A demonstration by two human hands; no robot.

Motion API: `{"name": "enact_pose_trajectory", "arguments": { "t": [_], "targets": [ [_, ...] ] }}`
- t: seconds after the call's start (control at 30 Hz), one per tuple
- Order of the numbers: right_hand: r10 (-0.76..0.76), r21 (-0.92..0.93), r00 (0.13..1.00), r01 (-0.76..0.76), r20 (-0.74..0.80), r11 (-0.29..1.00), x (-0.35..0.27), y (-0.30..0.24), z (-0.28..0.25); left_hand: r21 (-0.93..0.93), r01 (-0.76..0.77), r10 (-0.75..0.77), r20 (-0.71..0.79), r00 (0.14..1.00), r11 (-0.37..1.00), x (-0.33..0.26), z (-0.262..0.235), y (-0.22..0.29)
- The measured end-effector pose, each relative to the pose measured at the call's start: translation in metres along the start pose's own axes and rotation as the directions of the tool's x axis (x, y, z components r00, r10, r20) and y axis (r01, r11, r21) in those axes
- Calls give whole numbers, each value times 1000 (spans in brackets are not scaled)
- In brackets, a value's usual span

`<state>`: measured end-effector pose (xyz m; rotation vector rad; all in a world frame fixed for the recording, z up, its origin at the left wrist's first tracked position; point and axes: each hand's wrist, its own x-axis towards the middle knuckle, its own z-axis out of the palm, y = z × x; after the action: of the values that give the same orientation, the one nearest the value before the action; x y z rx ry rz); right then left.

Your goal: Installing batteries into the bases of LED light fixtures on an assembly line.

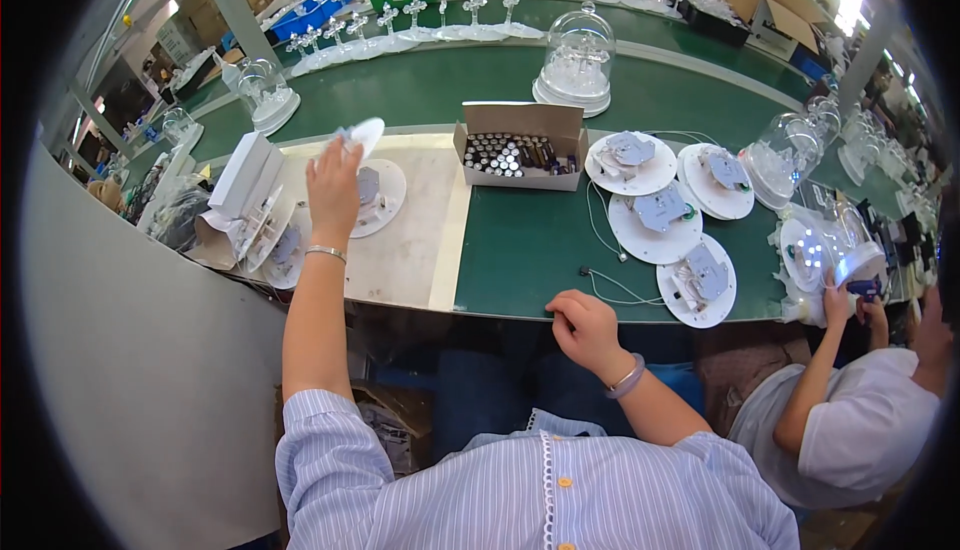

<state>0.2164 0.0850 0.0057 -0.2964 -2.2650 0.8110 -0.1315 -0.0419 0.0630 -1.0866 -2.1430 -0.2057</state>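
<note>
My left hand point(333, 186) is raised over the left end of the bench, its fingers closed on a small white disc point(368, 134) that is tilted and a little blurred. Just beneath lies a round white base point(392, 200) with a grey housing on it, partly covered by my hand and wrist. My right hand point(588, 328) rests at the bench's front edge, loosely curled, with nothing visible in it. To its right, several white round bases point(655, 235) with grey housings and thin white cables lie overlapping.
An open cardboard box point(530, 175) of batteries stands mid-bench. Behind it is a clear dome point(580, 45) on a white base. White boxes point(246, 175) lean at the left. Crosses point(415, 12) line the back ledge. At the right a co-worker's hands point(838, 305) hold a domed piece.
</note>
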Motion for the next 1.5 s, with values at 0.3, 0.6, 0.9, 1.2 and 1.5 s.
{"name": "enact_pose_trajectory", "arguments": {
  "t": [0.3,0.6,0.9,1.2,1.5],
  "targets": [
    [33,-15,999,-33,19,999,-1,1,-2,-680,14,-450,-469,760,733,11,-99,28],
    [-6,15,1000,6,-17,1000,-1,5,-2,-948,-16,-638,202,743,-318,-12,-145,61],
    [-35,91,987,50,-159,995,93,-21,-36,-546,628,-46,774,632,-555,-62,-29,138],
    [199,-586,977,-120,72,801,193,55,6,-775,523,-126,593,795,-354,-76,-21,164],
    [184,-594,944,15,273,804,201,74,24,-765,519,-132,601,789,-381,-84,-14,157]
  ]
}}
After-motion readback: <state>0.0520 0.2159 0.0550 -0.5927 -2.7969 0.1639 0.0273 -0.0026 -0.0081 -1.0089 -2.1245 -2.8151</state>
